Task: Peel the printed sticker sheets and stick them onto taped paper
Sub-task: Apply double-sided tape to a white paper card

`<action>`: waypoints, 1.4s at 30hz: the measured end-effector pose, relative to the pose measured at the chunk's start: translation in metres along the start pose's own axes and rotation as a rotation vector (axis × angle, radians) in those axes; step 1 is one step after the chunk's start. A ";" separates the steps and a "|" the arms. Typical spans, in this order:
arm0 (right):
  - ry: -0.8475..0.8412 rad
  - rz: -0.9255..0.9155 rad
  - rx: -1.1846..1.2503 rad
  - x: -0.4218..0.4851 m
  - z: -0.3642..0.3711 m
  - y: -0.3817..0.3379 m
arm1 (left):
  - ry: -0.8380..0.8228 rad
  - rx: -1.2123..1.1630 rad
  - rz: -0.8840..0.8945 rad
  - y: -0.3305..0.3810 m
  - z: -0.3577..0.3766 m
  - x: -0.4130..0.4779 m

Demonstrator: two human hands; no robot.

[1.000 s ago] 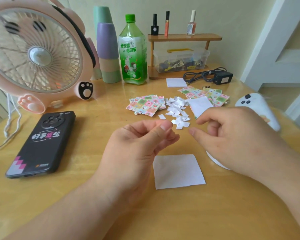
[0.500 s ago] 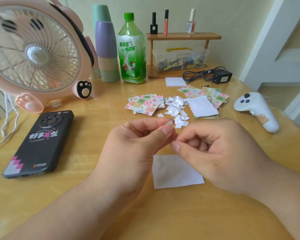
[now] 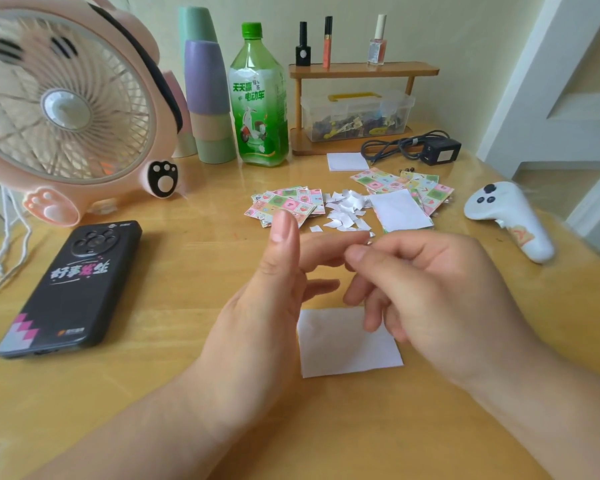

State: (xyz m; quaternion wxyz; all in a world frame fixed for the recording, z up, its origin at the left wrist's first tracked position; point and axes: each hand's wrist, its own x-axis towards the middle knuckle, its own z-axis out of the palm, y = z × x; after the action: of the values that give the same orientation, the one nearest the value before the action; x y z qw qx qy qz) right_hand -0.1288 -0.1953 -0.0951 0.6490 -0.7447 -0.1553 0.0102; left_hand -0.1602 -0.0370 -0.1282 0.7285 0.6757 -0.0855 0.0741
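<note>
Above white paper [image 3: 347, 344]: left hand [image 3: 271, 306] now opened; right hand [image 3: 430, 289] pinches scrap [image 3: 368, 241].

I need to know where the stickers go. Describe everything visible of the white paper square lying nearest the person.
The white paper square is a plain, blank sheet of thin-looking paper, roughly square, lying flat and slightly skewed on the wooden table. No sticker or tape shows on its visible part. The right hand hides its upper right corner; whether they touch cannot be told. The left hand is just beside its left edge.
</note>
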 end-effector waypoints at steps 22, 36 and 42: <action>-0.012 0.141 0.238 0.008 -0.002 0.003 | -0.006 -0.002 -0.005 0.001 0.003 0.001; 0.069 -0.118 -0.210 0.027 -0.019 0.016 | 0.269 -0.411 -0.185 0.009 -0.002 0.010; 0.022 -0.182 -0.535 0.047 -0.034 0.026 | 0.317 -0.245 -0.137 0.004 -0.007 0.011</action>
State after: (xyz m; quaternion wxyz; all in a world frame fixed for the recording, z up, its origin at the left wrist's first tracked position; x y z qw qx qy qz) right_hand -0.0711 -0.2195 -0.1066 0.4292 -0.8727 -0.2114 -0.0975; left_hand -0.1500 -0.0297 -0.1228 0.8127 0.5664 0.0679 0.1187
